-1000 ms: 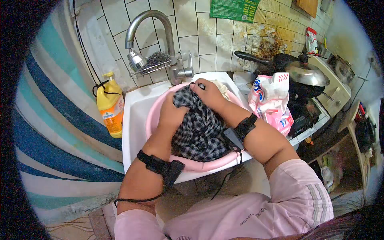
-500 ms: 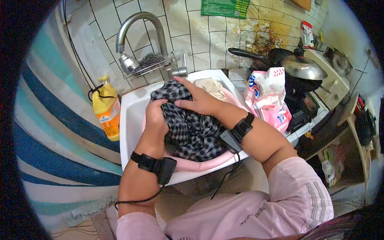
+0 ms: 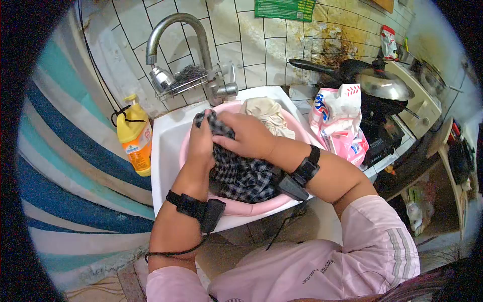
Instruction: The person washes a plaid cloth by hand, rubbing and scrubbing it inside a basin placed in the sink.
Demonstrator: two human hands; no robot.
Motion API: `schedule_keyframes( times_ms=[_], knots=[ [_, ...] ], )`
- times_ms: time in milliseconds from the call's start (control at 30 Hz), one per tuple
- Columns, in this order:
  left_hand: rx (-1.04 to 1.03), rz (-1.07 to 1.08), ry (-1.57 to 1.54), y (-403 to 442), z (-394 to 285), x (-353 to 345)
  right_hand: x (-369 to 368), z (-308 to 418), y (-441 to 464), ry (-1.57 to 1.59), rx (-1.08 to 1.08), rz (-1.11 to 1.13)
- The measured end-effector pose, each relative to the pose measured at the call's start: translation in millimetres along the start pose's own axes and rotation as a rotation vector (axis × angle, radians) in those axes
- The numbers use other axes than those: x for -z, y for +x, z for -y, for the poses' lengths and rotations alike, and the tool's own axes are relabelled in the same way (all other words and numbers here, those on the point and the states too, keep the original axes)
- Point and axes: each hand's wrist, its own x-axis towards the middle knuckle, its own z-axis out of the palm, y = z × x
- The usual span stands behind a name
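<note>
A black-and-white checked cloth garment (image 3: 244,173) lies bunched in a pink basin (image 3: 246,207), which sits inside the white sink (image 3: 163,151). My left hand (image 3: 202,141) grips the garment's upper end from the left. Close against it, my right hand (image 3: 246,135) is closed on the same bunched part, its fingers curled over the fabric. The lower folds hang down into the basin between my forearms. Behind my right hand, a cream-coloured cloth (image 3: 269,115) rests at the basin's back edge.
A metal faucet (image 3: 193,25) arches over the sink's back, beside a wire rack (image 3: 183,83). On the left stands a yellow jug (image 3: 134,136). To the right are a pink-and-white bag (image 3: 337,123) and a pan with a metal lid (image 3: 385,83).
Both hands have drawn closer together and the right fingers have curled over the garment. Its upper part is now gathered tighter, exposing more of the cream cloth and the basin's back rim.
</note>
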Motion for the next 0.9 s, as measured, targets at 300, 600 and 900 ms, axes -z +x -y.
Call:
schedule_keyframes(
  times_ms=[300,600,900],
  knots=[
    [0.021,-0.071,0.228,-16.1,3.8,-31.0,0.7,-22.4,12.6,-0.132,-0.298,-0.108],
    [0.214,-0.014,0.050,-24.3,-8.0,-31.0,-8.7,-21.9,13.1,-0.096,-0.214,-0.121],
    [0.206,-0.044,-0.049,-7.4,14.5,-14.9,-13.1,-13.7,7.6,-0.004,-0.009,-0.072]
  ],
)
